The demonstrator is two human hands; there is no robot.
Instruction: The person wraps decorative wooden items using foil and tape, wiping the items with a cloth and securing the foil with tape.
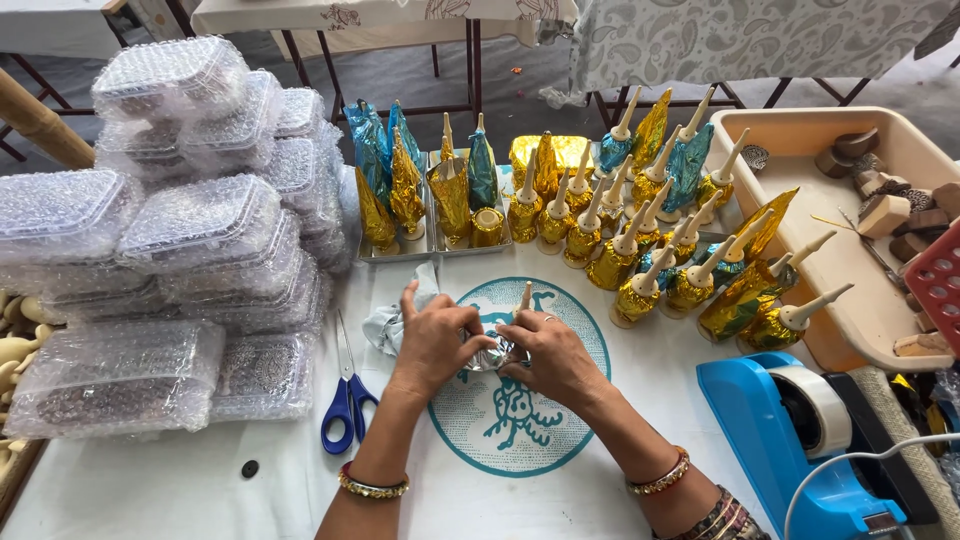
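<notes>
Pinching silver foil (492,352) around a small cone-tipped piece, I keep my left hand (432,340) and right hand (553,355) close together, both clamped on it above the teal round print (580,400) near the table's middle. Blue-handled scissors (347,395) lie to the left; gold-wrapped pieces (640,290) stand beyond, a blue tape dispenser (800,440) right.

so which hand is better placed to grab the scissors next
Left. The left hand is on the scissors' side of the silver foil piece; the right hand would probably have to cross over.
</notes>
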